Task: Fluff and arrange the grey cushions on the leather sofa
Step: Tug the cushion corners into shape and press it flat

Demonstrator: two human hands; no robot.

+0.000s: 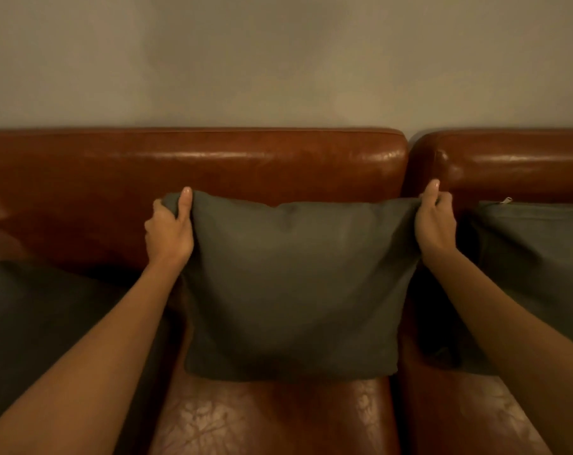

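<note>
Head view, facing the sofa back. I see the middle cushion (295,290), grey and roughly square, standing upright on the brown leather sofa (245,165), its lower edge resting on the seat and its back toward the backrest. My left hand (168,228) grips the cushion's upper left corner: the thumb lies straight up along the front of the fabric, and the fingers curl round behind the corner. My right hand (434,221) pinches the upper right corner in the same way, thumb raised at the front, fingers bunching the cloth behind. The top edge of the cushion runs taut between the two hands, with a slight dip near its middle.

A second grey cushion (535,264) stands just beside it on the right, partly behind my right forearm; a small pale tab shows at its top edge. A third grey cushion (32,323) lies low on the left, partly covered by my left forearm. The backrest is split into two padded sections, the gap falling just above my right hand. The seat leather (278,418) in front of the middle cushion shows pale, worn patches. A plain wall (278,60) rises behind the sofa.
</note>
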